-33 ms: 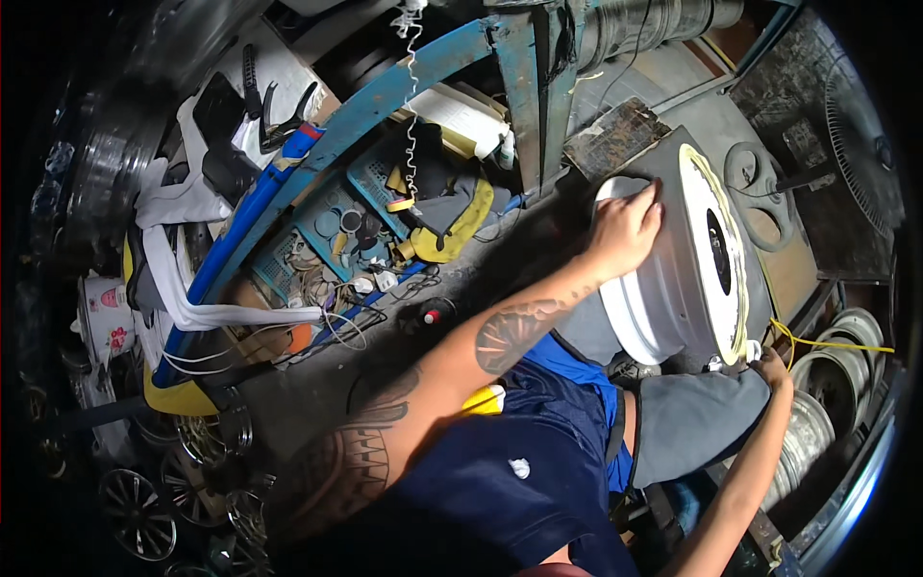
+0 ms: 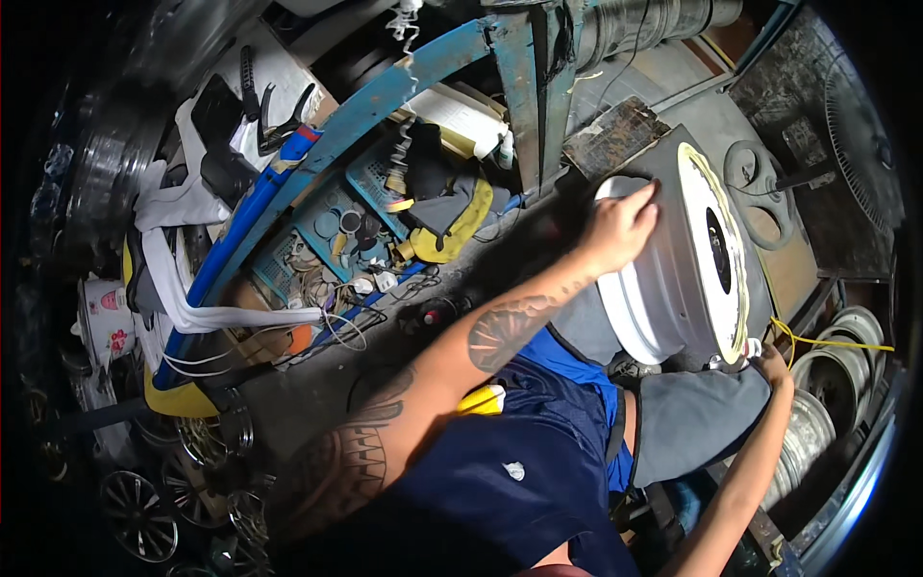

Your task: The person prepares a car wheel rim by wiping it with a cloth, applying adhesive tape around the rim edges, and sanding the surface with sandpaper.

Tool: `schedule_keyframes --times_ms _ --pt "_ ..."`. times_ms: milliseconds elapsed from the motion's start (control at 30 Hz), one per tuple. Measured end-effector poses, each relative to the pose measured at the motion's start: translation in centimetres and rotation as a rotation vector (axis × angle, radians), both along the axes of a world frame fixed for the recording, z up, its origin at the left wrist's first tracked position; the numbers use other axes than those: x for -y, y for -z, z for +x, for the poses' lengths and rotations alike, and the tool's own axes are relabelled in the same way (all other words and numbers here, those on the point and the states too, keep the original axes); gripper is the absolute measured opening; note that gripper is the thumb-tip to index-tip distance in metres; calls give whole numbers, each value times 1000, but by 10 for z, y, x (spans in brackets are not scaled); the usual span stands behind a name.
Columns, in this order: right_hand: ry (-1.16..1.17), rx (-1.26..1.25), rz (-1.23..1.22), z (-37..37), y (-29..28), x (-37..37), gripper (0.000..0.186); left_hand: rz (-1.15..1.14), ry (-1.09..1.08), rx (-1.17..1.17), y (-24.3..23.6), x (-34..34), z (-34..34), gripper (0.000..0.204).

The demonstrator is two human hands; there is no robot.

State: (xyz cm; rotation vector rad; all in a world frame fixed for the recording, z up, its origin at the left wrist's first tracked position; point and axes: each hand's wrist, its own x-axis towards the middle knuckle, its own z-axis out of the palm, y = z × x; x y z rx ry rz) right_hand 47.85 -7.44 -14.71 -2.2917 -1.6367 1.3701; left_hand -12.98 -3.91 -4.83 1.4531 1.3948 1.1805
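Observation:
A silver wheel rim stands on edge, tilted, on a grey mat. Its face edge carries a cream, wavy border, possibly tape. The fingers of my left hand are curled over the rim's upper barrel edge, my tattooed forearm reaching across from below. Down by the rim's lower face edge, my right hand is closed around a small white and metallic item, too small to name. A yellow hose runs beside that hand.
Blue metal frame crosses overhead with a hanging coiled cord. Blue crates of small parts and tangled cables lie left. Stacked rims sit right, below a fan; several wheel covers lie lower left.
My left forearm has shifted very slightly leftward, the hand still on the rim. The hanging coiled cord has swung a little. The rim and my right hand look unmoved.

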Motion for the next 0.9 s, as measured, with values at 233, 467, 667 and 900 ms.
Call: schedule_keyframes --times_ms 233,467,667,900 --pt "-24 368 384 -111 -72 13 37 -248 -248 -538 109 25 -166 29" --pt "-138 564 880 -224 -164 21 27 -445 -97 -1117 164 5 -204 54" --pt "-187 191 1258 -342 -207 72 33 -435 -454 -927 149 7 -222 25" --pt "-641 -226 1088 -471 -181 99 56 -544 -75 239 64 63 -225 12"
